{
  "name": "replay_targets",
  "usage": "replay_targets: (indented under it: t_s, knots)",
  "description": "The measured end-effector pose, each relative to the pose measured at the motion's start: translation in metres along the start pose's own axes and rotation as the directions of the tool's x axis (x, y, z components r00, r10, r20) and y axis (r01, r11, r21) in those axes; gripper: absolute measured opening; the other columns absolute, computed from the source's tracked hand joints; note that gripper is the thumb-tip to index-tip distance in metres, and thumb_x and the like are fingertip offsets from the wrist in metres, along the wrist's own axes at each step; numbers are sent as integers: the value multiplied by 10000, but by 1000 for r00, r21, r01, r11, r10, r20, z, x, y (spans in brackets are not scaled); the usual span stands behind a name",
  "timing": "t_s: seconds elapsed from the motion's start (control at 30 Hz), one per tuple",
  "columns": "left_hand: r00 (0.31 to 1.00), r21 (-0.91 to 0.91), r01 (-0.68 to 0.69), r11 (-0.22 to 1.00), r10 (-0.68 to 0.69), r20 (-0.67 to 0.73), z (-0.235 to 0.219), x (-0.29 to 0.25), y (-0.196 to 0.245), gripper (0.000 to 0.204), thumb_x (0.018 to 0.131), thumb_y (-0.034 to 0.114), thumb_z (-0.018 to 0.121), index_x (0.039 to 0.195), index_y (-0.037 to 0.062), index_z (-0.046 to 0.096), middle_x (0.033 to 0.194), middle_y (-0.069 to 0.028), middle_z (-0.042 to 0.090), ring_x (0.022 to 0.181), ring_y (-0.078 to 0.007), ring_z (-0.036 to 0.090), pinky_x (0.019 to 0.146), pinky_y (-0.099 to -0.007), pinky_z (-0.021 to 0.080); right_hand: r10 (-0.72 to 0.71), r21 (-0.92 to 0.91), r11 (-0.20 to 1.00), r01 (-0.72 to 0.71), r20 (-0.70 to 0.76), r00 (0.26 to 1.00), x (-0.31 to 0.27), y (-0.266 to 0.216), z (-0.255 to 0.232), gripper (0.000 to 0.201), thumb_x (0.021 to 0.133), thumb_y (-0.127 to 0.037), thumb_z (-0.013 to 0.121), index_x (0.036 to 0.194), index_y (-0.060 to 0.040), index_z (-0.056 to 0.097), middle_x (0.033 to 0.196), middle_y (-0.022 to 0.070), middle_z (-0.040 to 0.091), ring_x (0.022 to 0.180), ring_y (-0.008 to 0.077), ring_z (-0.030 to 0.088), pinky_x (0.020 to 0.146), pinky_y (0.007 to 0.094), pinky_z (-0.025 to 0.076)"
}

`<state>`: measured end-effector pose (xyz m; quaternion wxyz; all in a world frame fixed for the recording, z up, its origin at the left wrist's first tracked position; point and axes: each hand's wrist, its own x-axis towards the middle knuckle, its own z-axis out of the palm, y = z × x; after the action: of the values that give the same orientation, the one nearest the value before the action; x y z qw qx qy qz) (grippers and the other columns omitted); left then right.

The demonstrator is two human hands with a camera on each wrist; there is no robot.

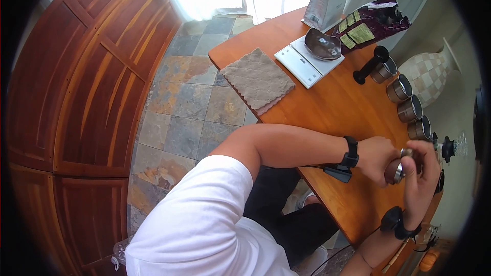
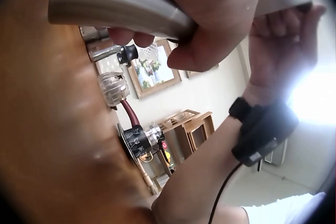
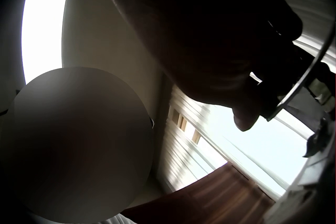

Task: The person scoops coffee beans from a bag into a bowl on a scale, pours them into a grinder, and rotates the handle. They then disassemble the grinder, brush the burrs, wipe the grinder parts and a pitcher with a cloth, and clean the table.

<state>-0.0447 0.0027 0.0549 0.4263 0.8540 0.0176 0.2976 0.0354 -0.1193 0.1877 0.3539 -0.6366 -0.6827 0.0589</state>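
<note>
Hand grinder (image 2: 115,2), to judge by its metal cylinder and crank (image 2: 278,3): it is held up off the wooden table (image 1: 353,107), out toward the wall-side edge where a row of metal cups (image 1: 407,113) runs. The left hand (image 1: 377,157) is wrapped round the body, and the right hand (image 1: 423,179) looks closed about the crank's outer end (the right wrist view is too dark to add much).

The step in hand seems to be turning that crank. Done well, it calls for a firm, still left hand, so that the body does not twist along with the arm. The push should go round in a level circle, from the end of the crank, where the leverage is best; pressing down or sideways would only rock the cylinder. An even pace should serve better than bursts. Bracing the left forearm on the surface's near edge could help, and moving a little away from the wall-side edge would give the right knuckles safer room to swing past the cups.
</note>
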Motion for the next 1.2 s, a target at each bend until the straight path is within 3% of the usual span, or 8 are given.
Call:
replay_targets:
  t_s: [0.17,0.23,0.43,0.6,0.77,1.0,1.07,1.2]
  knots:
    - [995,53,-95,994,94,10,-8,1,4,493,637,356,855,982,49,680,842,-186,726,792,-405,715,719,-455,577,192,59,981,-184,-203,960,28,102,-11,228,1044,-246,659,1083,-25,622,852,-10,566,752,88,495,682,246,406]
    - [946,-66,5,998,-27,-324,-22,8,-5,495,640,351,851,988,46,674,829,-180,723,792,-411,712,735,-463,578,346,209,926,-315,-131,929,26,134,-20,174,1076,-210,606,1049,-38,607,818,-30,546,719,85,465,651,264,386]
    - [806,-27,160,987,-147,-573,-46,25,-42,484,655,335,854,990,39,668,875,-191,731,852,-414,711,787,-457,575,249,-271,933,-237,10,968,10,65,-22,228,1026,-262,676,1007,-45,608,692,-3,494,648,92,436,589,299,354]
    - [917,-53,207,977,-213,-337,-25,12,-17,449,657,315,859,981,63,676,863,-168,726,823,-407,709,751,-465,573,90,-123,990,-71,152,984,-7,-23,-6,279,981,-282,732,1032,-30,623,693,13,498,644,102,443,586,292,353]
    - [991,93,-123,988,128,-48,7,-1,1,500,624,357,866,990,86,660,873,-136,713,805,-368,715,700,-469,567,58,58,997,-53,-81,995,1,3,5,273,1000,-267,722,1107,-35,627,835,-10,573,730,82,501,655,259,405]
    - [978,87,-48,995,64,-200,-11,7,-7,520,629,388,847,1008,77,673,898,-145,729,827,-363,723,748,-440,581,346,137,937,-320,-266,900,24,113,-11,232,1065,-262,638,1066,-32,605,810,4,566,737,89,511,680,287,430]
    - [960,27,13,1000,-5,-279,-26,10,-7,512,643,363,847,1019,60,678,903,-163,742,845,-376,726,775,-433,582,307,-538,746,-391,-243,920,19,112,-17,253,1062,-264,638,999,-24,586,734,31,527,700,103,504,663,294,420]
    - [846,-157,195,968,-247,-473,-50,20,-19,488,667,312,852,1031,44,669,903,-188,746,860,-395,725,793,-439,577,433,-370,816,-443,-117,894,12,46,-26,270,1063,-251,625,942,-17,568,690,64,518,663,138,520,638,308,417]
